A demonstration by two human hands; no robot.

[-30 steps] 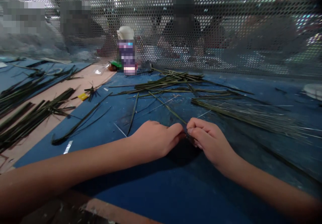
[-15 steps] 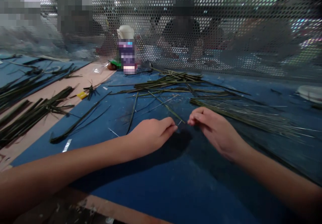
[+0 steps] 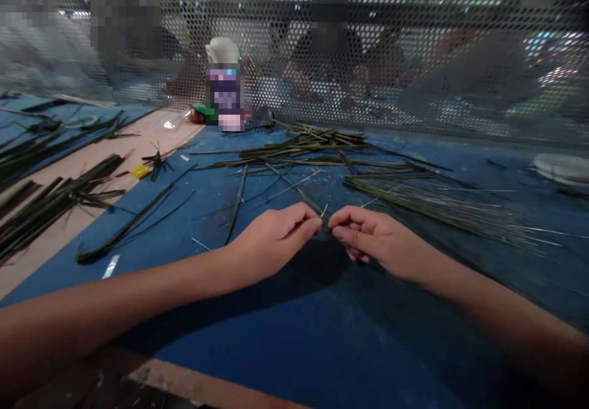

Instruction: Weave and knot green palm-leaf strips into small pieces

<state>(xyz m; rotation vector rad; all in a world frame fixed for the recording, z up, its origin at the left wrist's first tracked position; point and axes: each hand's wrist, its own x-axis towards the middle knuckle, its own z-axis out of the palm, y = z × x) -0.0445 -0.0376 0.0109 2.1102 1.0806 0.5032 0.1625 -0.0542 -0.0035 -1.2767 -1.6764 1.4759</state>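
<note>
Thumb and forefinger of my left hand (image 3: 276,240) are pinched together. A short, thin, pale strand (image 3: 324,210) sticks up from its fingertips. My right hand (image 3: 384,240) is just to the right, thumb and forefinger also closed in a pinch; what lies between them is too small to make out. A narrow green stem (image 3: 299,189) runs from the back of the table down to the gap between both hands. Behind the right hand lies a bundle of dark green strips (image 3: 396,199), with many fine shiny wires (image 3: 488,222) fanning out rightward.
More green strips (image 3: 294,148) are heaped at the back of the blue table (image 3: 257,335). Further bundles (image 3: 78,194) lie to the left. A white-topped container (image 3: 223,50) stands before a perforated metal screen (image 3: 276,29), with people behind it. A white dish (image 3: 561,167) sits far right.
My right hand has come left and slightly down, close to my left fingertips, its thumb now pressed against the forefinger. The pale strand at my left hand points more upright. The view has shifted slightly.
</note>
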